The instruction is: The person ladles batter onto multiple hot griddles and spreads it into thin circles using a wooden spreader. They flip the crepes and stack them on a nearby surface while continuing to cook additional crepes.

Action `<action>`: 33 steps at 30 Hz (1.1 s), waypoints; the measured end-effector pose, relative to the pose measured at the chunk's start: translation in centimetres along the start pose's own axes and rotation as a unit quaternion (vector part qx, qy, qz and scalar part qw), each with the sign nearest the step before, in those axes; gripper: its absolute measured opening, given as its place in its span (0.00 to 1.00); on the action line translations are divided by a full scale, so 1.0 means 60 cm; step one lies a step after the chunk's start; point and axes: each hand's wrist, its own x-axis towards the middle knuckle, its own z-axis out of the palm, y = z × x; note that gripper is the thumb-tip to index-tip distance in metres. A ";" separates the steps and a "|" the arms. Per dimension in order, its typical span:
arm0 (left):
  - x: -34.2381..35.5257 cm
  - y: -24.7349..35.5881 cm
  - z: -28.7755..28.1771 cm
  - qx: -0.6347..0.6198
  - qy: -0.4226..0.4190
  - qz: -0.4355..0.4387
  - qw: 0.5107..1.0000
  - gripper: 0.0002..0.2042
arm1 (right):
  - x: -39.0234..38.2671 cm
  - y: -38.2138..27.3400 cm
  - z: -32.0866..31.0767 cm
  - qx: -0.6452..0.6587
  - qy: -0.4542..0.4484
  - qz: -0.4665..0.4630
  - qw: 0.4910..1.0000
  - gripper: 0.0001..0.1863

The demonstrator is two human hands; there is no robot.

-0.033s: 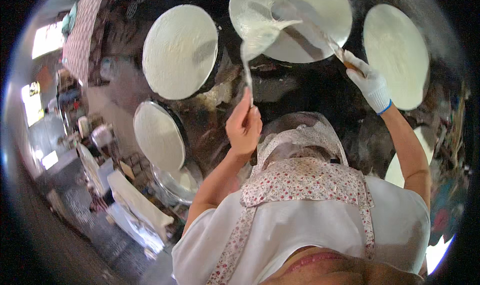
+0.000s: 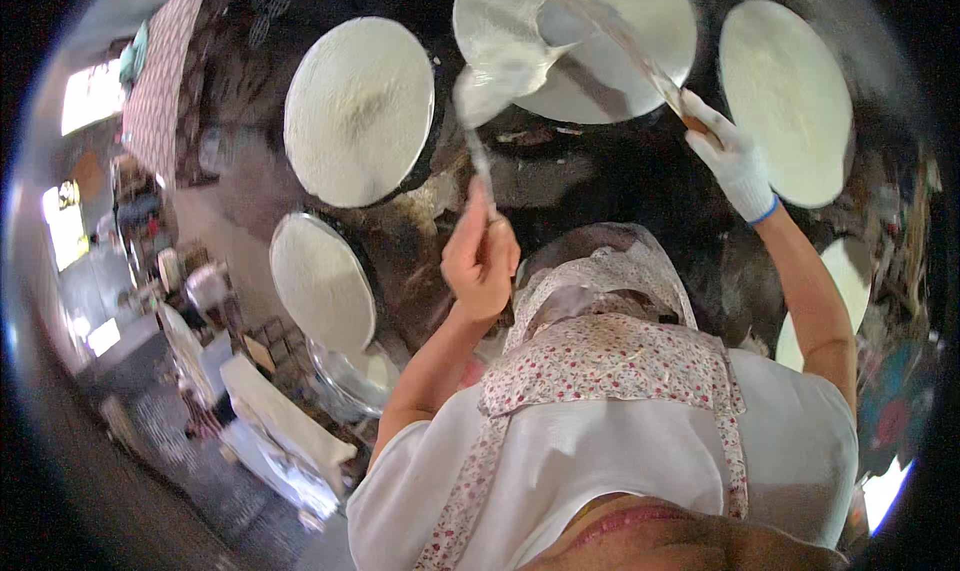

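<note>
Ladle (image 2: 476, 151) in left hand (image 2: 483, 261), bare fingers clamped on handle. Handle's long axis near 12-to-6, tipped slightly toward 11. Head blurred, whitish, 12 o'clock from grip, overlapping big pan (image 2: 652, 21) at its 8 o'clock edge; cannot tell if touching. Right hand (image 2: 738, 166), gloved, closed around stick (image 2: 645, 61) running toward 10–11 across same pan. Big pan: 1 o'clock from left hand, 10 from right; right nearer its rim. Farther out: left pan (image 2: 360, 111), 11 from left hand; low pan (image 2: 323, 284), 9; right pan (image 2: 788, 101), 1 from glove.
</note>
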 end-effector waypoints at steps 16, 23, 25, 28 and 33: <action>-0.054 0.091 -0.262 -0.098 0.026 -0.012 0.995 0.23 | 0.101 -0.035 0.516 -0.053 0.197 0.081 0.976 0.16; -0.090 0.053 -0.313 -0.073 -0.037 -0.046 0.996 0.20 | 0.114 -0.053 0.572 0.082 0.268 0.062 0.958 0.13; -0.086 0.044 -0.308 -0.046 -0.076 -0.056 0.994 0.19 | 0.168 -0.049 0.599 -0.181 0.312 -0.057 0.931 0.15; -0.091 0.016 -0.308 -0.048 -0.103 -0.070 0.991 0.18 | 0.161 0.024 0.552 -0.140 0.295 -0.014 0.945 0.14; -0.119 0.001 -0.320 -0.007 -0.083 -0.093 0.992 0.16 | 0.023 -0.054 0.457 0.129 0.236 0.200 0.942 0.16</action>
